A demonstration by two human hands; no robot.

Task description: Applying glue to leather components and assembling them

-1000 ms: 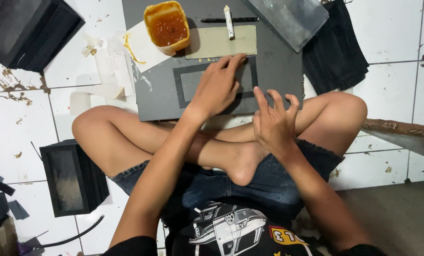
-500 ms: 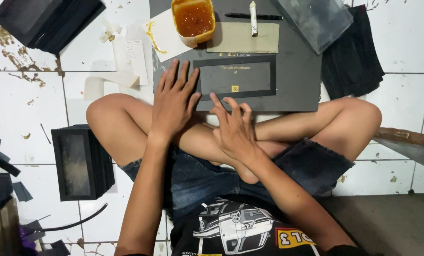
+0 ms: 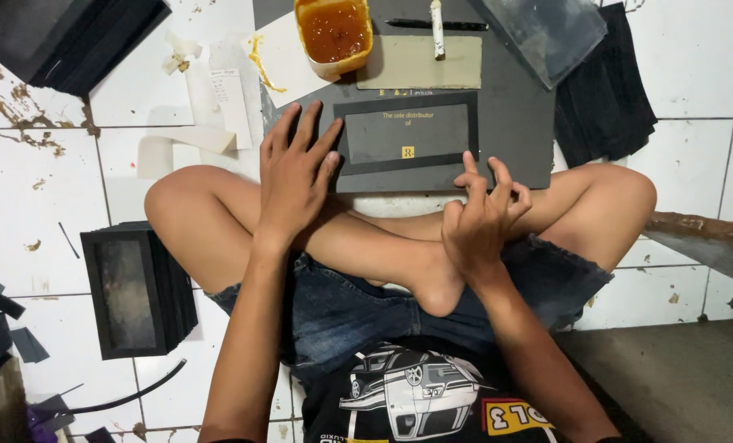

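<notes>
The dark card panel (image 3: 407, 141) lies flat on the grey board (image 3: 514, 123) before the crossed legs. The left hand (image 3: 294, 176) presses its left edge, fingers spread; the right hand (image 3: 479, 215), fingers curled apart, touches its lower right corner. It looks thin, light and stiff, best pinched at the edges.

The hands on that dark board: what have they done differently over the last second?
The left hand slid off the dark framed card to its left edge, fingers spread flat. The right hand curled, fingertips at the card's lower right corner. Neither hand has a grip on anything. The glue tub and grey board stayed put.
</notes>
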